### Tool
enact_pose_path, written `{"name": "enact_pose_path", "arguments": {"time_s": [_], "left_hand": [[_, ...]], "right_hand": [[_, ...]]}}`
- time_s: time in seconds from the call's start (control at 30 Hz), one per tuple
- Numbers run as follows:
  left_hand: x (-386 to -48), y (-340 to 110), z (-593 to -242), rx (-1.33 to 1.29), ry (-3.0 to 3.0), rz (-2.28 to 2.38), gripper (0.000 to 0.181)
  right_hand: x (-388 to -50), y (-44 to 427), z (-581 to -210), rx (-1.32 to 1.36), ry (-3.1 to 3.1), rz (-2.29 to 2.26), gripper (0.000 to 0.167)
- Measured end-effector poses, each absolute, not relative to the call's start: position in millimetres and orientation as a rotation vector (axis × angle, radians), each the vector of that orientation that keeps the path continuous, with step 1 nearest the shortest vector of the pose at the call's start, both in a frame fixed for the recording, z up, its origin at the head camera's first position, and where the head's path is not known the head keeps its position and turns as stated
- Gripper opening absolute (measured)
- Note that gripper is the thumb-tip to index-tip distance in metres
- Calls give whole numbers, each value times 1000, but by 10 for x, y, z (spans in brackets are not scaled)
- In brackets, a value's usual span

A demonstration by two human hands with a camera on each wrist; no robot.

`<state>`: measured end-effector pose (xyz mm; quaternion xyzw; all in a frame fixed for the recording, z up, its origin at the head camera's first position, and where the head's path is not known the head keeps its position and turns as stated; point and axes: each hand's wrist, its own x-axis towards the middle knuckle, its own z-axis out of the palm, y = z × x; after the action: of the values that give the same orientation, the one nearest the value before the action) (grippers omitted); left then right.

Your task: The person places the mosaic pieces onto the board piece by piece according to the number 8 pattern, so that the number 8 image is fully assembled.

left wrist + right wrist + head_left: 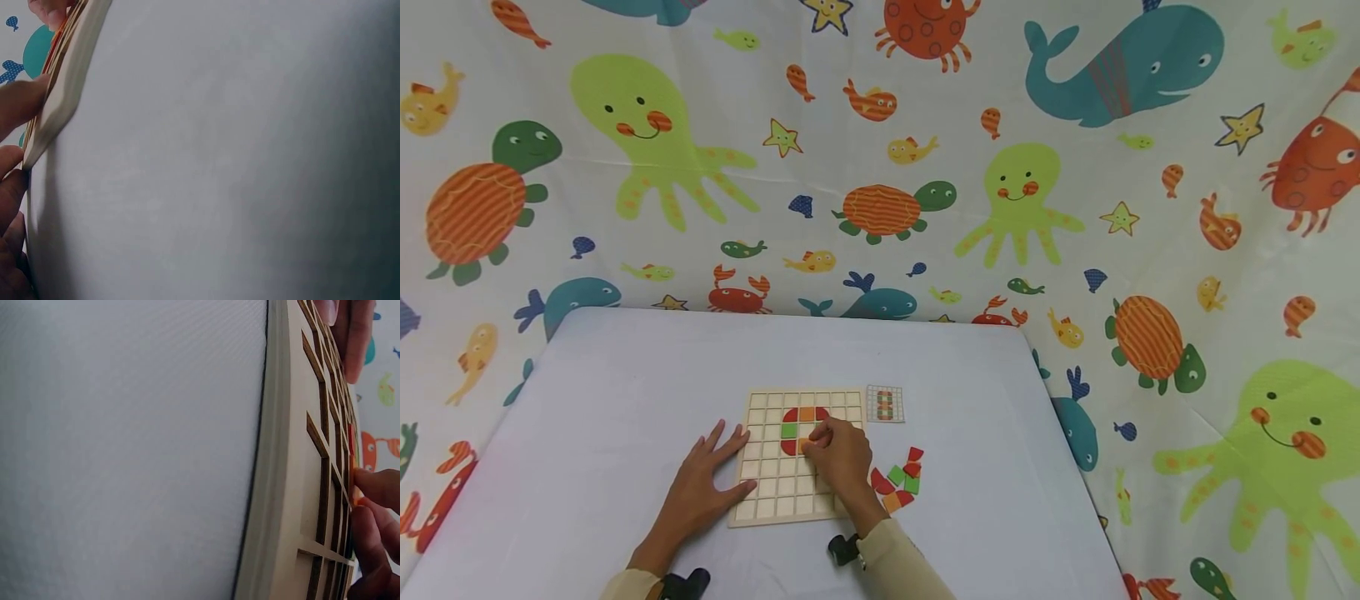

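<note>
A wooden grid board (775, 502) lies on the white table, with red, orange and green tiles set in its upper middle cells. My right hand (844, 460) pinches an orange tile (805, 446) over the board, beside a red rounded tile (788, 447). In the right wrist view, that orange tile (359, 501) shows between thumb and fingertips, close to the grid. With fingers spread, my left hand (700, 482) rests against the board's left edge. The left wrist view shows its fingers (22, 103) touching the board's rim (72, 81). My right hand hides some of the cells.
Right of the board lie several loose tiles: red (881, 482), green (897, 476) and orange (891, 502). A small pattern card (897, 414) sits by the board's upper right corner. Behind the white table (1000, 500) hangs a curtain (700, 275) printed with sea animals.
</note>
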<state>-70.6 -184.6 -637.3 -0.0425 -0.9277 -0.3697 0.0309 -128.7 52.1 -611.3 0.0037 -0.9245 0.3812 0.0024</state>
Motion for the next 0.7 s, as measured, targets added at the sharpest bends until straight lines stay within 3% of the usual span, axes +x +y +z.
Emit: {"name": "enact_pose_path", "arguments": {"time_s": [0.7], "left_hand": [[-702, -1848, -6401, -145, -2821, -1160, 83]], "right_hand": [[-1295, 741, -6052, -71, -2785, 1363, 14]]}}
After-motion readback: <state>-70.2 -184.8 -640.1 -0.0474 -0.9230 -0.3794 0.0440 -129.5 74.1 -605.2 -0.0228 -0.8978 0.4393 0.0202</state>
